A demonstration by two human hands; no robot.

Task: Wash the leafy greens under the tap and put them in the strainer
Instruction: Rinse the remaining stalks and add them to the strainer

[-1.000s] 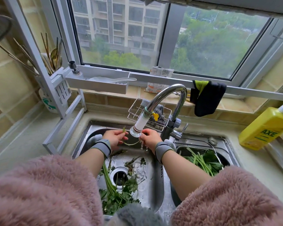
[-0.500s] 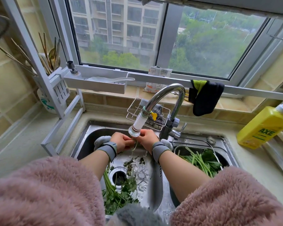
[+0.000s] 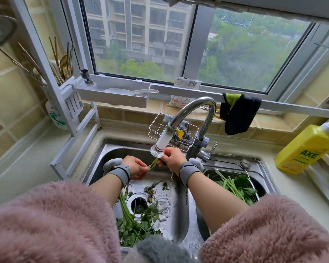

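Both hands meet just under the tap nozzle (image 3: 158, 147), over the left sink basin (image 3: 103, 154). The left hand (image 3: 136, 167) has its fingers curled, pinching the lower end of a small bunch of stems (image 3: 153, 164). The right hand (image 3: 172, 160) grips the upper end of the bunch, fingers closed round it, right against the nozzle's rim. The stems' long axis runs from about 7 o'clock at the left hand up toward 1 o'clock at the right hand; which end carries the leaves is hidden by the fingers.

More leafy greens (image 3: 135, 223) lie on the wet basin floor at 6 o'clock from the hands, stems pointing toward 11 o'clock past the drain (image 3: 139, 203), leaves toward the near edge. At 3 o'clock from the drain, in the right basin, the strainer (image 3: 217, 174) holds washed greens (image 3: 235, 186), their stems pointing to about 10 o'clock.

On the surface at 3 o'clock from the tap stands a yellow bottle (image 3: 306, 149), tilted. A dark cloth (image 3: 239, 112) hangs over the rail behind the tap.
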